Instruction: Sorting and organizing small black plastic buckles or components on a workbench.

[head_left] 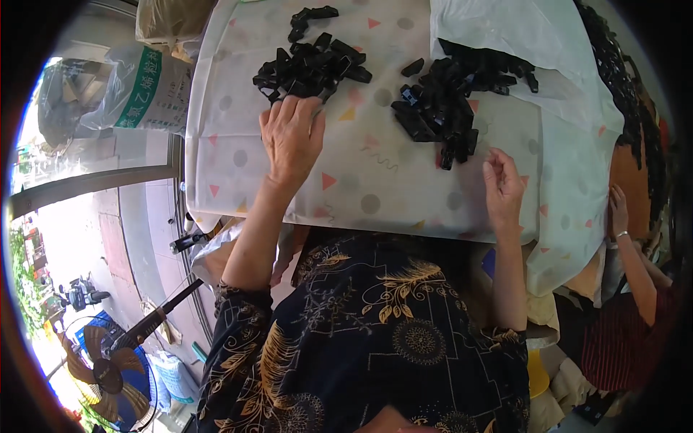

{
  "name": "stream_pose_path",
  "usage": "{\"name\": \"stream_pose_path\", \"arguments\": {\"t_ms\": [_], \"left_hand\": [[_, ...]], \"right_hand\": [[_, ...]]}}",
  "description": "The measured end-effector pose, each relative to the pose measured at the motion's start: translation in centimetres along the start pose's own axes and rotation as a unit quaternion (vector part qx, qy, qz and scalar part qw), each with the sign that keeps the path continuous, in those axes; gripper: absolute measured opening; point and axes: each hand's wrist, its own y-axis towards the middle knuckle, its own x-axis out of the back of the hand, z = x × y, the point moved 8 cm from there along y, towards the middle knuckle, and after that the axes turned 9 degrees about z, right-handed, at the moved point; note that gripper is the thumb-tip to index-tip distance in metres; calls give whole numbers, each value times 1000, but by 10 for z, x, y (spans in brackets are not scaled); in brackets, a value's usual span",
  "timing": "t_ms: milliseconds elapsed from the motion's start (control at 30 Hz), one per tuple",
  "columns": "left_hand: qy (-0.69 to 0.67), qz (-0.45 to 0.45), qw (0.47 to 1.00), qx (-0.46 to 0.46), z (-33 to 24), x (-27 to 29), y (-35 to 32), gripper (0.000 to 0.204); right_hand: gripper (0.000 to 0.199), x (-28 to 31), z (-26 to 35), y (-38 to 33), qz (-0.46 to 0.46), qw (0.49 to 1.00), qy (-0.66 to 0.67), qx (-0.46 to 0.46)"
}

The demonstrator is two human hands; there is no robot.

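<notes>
A pile of small black plastic parts (314, 66) lies on the table's far left side. My left hand (292, 137) reaches to its near edge, the fingers bent down and closed on a black plastic part there, mostly hidden under them. A second heap of black plastic parts (444, 97) spreads right of the middle. Just beyond its near right edge, my right hand (505, 184) hovers with fingers loosely curled and the thumb apart from the index finger. Nothing shows between them.
A patterned cloth (370, 204) covers the table. White plastic sheeting (505, 29) lies at the far right, partly under the heap. Another person's hand (619, 209) touches the right side. A printed sack (148, 90) stands left, with a fan (108, 375) lower down.
</notes>
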Motion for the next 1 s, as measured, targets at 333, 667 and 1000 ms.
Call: {"name": "stream_pose_path", "arguments": {"t_ms": [333, 667, 1000], "left_hand": [[79, 38, 990, -110, -15, -28, 29, 9], [-80, 194, 969, -133, -84, -29, -38, 26], [-132, 177, 975, -20, -59, -31, -50, 35]], "right_hand": [[42, -43, 49, 2, -26, 952, -279, 121], [28, -46, 54, 14, 3, 943, -316, 109], [30, -28, 64, -4, -48, 979, -151, 127]]}}
